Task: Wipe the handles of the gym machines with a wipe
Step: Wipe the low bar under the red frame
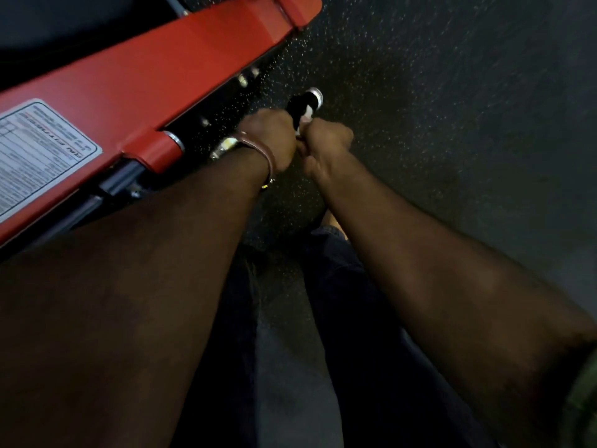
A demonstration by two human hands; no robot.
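Both forearms are reaching down toward the handle (302,106), which is projecting beside the red frame (168,76) above the speckled floor (452,124). Left hand (269,137) is clenching round the black handle. Right hand (324,140) is pinching the white wipe (307,116) against the handle, just beyond the left grip.
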